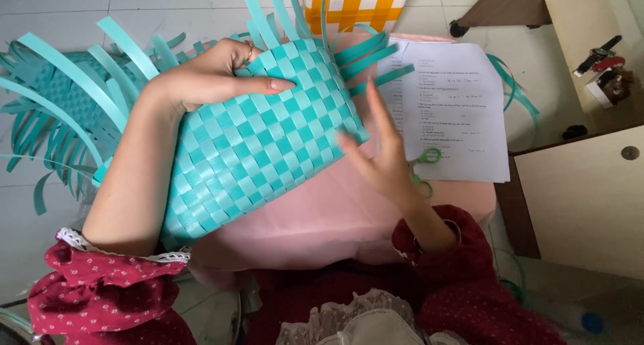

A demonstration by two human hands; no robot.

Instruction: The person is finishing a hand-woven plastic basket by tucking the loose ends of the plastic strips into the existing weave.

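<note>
A half-woven basket (261,143) of teal and light-turquoise plastic strips lies tilted on a pink surface (322,217), with loose strip ends (365,53) sticking out at its upper edge. My left hand (215,76) grips the basket's top side, thumb flat on the weave, forearm under its left end. My right hand (379,154) is raised just right of the basket with fingers spread and blurred, holding nothing; its fingertips are close to the basket's right corner.
A printed paper sheet (449,110) lies on the pink surface, with green-handled scissors (426,160) partly under my right hand. More teal strips and another woven piece (60,103) lie on the tiled floor at left. A beige cabinet (583,197) stands at right.
</note>
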